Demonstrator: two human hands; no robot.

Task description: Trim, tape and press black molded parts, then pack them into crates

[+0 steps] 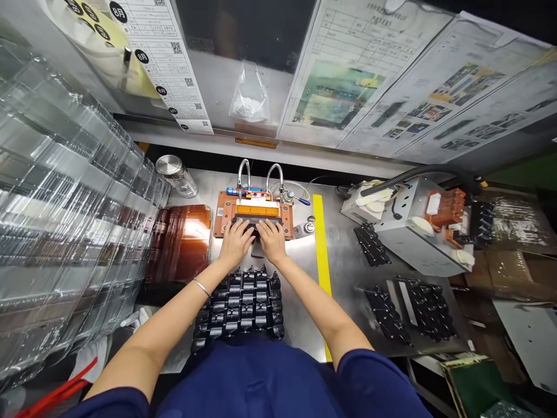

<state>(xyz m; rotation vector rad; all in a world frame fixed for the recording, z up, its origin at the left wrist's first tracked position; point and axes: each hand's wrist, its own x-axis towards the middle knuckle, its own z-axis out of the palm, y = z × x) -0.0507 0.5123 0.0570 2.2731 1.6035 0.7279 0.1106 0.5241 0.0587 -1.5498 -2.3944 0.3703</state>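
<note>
My left hand (235, 241) and my right hand (272, 239) are side by side at the front of a brown fixture board (223, 212). Both have their fingers over a long black plastic part (256, 221), holding it at the fixture's near edge; its underside is hidden. Just behind it, the fixture carries an orange-yellow strip (256, 210) and a white strip. Two curved metal hoses (275, 168) rise at the back, near a blue-handled valve (300, 201). Between my forearms lies a batch of black moulded parts (241, 299).
Stacked clear plastic trays (78, 203) rise at left, beside brown translucent trays (180, 241) and a lidded glass jar (176, 174). Yellow tape (322, 261) crosses the metal table. More black parts (429, 310) and a grey machine (422, 226) stand at right.
</note>
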